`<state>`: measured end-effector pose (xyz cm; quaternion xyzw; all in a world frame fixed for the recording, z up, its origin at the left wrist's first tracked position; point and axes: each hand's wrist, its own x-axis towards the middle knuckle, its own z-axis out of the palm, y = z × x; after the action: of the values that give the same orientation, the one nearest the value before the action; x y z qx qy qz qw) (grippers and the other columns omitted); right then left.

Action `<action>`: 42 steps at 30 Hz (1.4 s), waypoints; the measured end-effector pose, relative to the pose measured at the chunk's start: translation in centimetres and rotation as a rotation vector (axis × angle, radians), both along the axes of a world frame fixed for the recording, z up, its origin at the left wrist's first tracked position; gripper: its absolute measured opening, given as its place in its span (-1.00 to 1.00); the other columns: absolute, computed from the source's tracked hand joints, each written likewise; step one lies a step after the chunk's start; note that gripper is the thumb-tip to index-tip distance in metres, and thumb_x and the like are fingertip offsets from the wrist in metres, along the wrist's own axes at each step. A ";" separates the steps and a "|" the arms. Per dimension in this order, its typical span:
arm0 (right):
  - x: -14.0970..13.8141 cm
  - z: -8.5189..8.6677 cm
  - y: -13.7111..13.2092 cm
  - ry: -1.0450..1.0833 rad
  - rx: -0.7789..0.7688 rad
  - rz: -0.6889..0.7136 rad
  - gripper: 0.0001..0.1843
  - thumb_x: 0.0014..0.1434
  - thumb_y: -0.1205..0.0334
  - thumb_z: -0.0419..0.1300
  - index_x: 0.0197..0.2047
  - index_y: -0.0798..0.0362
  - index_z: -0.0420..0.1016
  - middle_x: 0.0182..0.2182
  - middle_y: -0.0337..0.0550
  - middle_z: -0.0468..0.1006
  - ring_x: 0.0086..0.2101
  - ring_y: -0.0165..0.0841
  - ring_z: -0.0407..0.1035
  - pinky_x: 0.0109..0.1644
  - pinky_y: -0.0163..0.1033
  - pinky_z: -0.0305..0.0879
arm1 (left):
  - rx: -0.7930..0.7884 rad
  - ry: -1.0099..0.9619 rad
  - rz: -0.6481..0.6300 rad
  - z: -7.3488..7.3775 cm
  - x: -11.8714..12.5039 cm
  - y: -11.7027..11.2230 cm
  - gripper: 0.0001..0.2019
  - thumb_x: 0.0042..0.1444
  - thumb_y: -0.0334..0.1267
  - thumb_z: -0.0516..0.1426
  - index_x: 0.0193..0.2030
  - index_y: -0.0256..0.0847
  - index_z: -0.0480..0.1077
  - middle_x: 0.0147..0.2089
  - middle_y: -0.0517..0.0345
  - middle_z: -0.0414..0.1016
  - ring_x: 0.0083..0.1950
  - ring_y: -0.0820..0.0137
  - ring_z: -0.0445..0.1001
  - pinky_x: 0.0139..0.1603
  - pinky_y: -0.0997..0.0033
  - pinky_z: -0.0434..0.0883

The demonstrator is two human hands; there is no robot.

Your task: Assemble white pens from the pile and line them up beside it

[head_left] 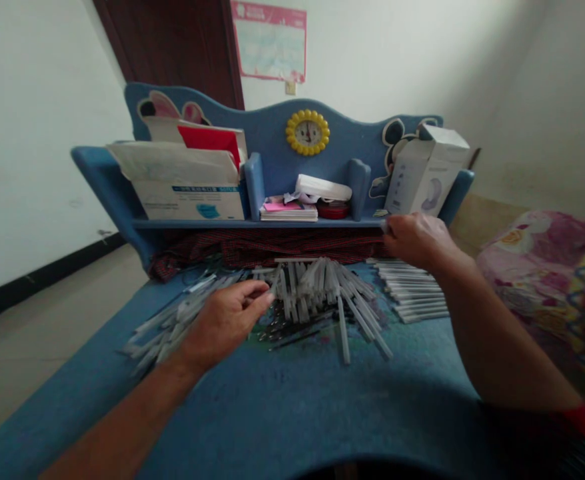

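Observation:
My left hand (227, 317) is at the left edge of the middle pile of translucent whitish tubes (302, 287). Its thumb and fingers are pinched together, and what they hold, if anything, is too small to make out. My right hand (417, 240) is raised over the far end of a row of similar tubes (417, 297) laid side by side. Its fingers are closed, with a pale bit showing at the tips that I cannot name. Thin dark sticks (292, 333) with shiny ends lie under the middle pile. More long pale pieces (172, 327) lie partly behind my left forearm.
A blue desk (292, 407) has a shelf (197, 225) along its back. On the shelf are a mask box (207, 200), papers (288, 213), a red round tin (333, 211) and a white box (425, 170). A dark checked cloth (272, 245) lies beneath. Flowered fabric (532, 267) is at right.

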<state>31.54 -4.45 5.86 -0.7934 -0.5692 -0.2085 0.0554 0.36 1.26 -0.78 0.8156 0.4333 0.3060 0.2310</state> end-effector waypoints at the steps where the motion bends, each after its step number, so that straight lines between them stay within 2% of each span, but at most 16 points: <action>1: 0.9 -0.6 0.3 -0.028 -0.100 -0.057 -0.68 0.16 0.18 0.03 -0.17 0.15 0.53 -0.29 0.19 0.56 -0.27 -0.10 0.47 -0.27 -0.18 0.27 | 0.026 0.045 -0.006 0.0 -0.1 0.2 -0.66 0.03 -0.06 0.11 -0.18 -0.25 0.49 -0.30 0.07 0.58 -0.33 0.29 0.51 -0.30 0.37 0.38; 3: 2.2 -2.1 1.0 -0.069 -0.264 -0.092 -0.67 0.19 0.25 0.00 -0.11 0.14 0.53 -0.21 0.21 0.55 -0.21 -0.07 0.48 -0.24 -0.15 0.31 | 0.057 0.146 -0.031 0.2 -0.5 0.7 -0.71 0.03 -0.07 0.10 -0.27 -0.23 0.51 -0.35 0.11 0.57 -0.37 0.32 0.49 -0.33 0.38 0.35; 9: 3.6 -6.0 1.6 -0.113 -0.406 -0.018 -0.66 0.15 0.46 0.00 -0.11 0.19 0.53 -0.21 0.23 0.57 -0.13 -0.09 0.47 -0.17 -0.14 0.35 | 0.054 0.332 0.008 0.6 -1.7 2.1 -0.70 0.05 -0.09 0.04 -0.33 -0.23 0.50 -0.40 0.10 0.54 -0.37 0.30 0.47 -0.36 0.40 0.29; 15: 4.5 -7.7 2.2 -0.137 -0.516 0.036 -0.65 0.15 0.52 -0.04 -0.17 0.22 0.56 -0.21 0.21 0.57 -0.12 -0.08 0.47 -0.16 -0.11 0.36 | 0.050 0.426 0.000 0.4 -2.8 3.0 -0.71 0.05 -0.11 0.03 -0.31 -0.24 0.50 -0.38 0.06 0.53 -0.35 0.29 0.47 -0.34 0.40 0.26; 21: 5.6 -9.0 2.8 -0.126 -0.572 0.072 -0.64 0.16 0.52 -0.06 -0.16 0.23 0.54 -0.19 0.22 0.56 -0.14 -0.03 0.47 -0.21 -0.09 0.35 | -0.004 0.552 -0.007 0.6 -3.2 2.8 -0.85 0.00 -0.26 0.09 -0.42 -0.22 0.46 -0.46 0.15 0.49 -0.38 0.37 0.42 -0.38 0.47 0.19; 27: 5.2 -8.6 2.2 -0.138 -0.552 0.086 -0.63 0.18 0.52 -0.09 -0.15 0.20 0.51 -0.19 0.21 0.56 -0.13 -0.09 0.47 -0.25 -0.18 0.32 | 0.022 0.631 -0.035 0.8 -2.9 2.1 -0.88 0.00 -0.32 0.10 -0.42 -0.21 0.48 -0.46 0.15 0.50 -0.36 0.36 0.42 -0.36 0.46 0.18; 32: 1.5 -7.1 1.5 -0.125 -0.502 0.102 -0.68 0.19 0.37 -0.06 -0.09 0.12 0.46 -0.28 0.14 0.58 -0.23 -0.03 0.50 -0.32 -0.14 0.30 | 0.054 0.676 -0.081 0.9 -2.5 1.5 -0.87 -0.02 -0.35 0.11 -0.39 -0.21 0.50 -0.43 0.09 0.52 -0.36 0.34 0.43 -0.36 0.43 0.20; 36: -2.9 -5.6 0.6 -0.089 -0.450 0.228 -0.68 0.21 0.15 -0.02 -0.10 0.08 0.44 -0.34 0.12 0.58 -0.28 -0.03 0.50 -0.35 -0.17 0.25 | 0.057 0.706 -0.090 1.0 -2.4 1.3 -0.88 -0.02 -0.37 0.11 -0.43 -0.21 0.50 -0.43 0.06 0.52 -0.38 0.31 0.43 -0.37 0.41 0.20; 42: -7.5 -4.5 -1.0 -0.011 -0.384 0.561 -0.75 0.21 0.17 0.00 -0.16 0.01 0.46 -0.45 -0.06 0.57 -0.39 -0.22 0.48 -0.40 -0.26 0.14 | 0.114 0.718 -0.075 0.6 -2.4 1.3 -0.84 -0.01 -0.37 0.09 -0.41 -0.22 0.52 -0.39 -0.01 0.54 -0.34 0.24 0.46 -0.35 0.37 0.21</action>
<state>24.07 -5.44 1.31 -0.6008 -0.7944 -0.0784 -0.0432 -2.04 2.57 -0.15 0.8979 0.4390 0.0151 0.0293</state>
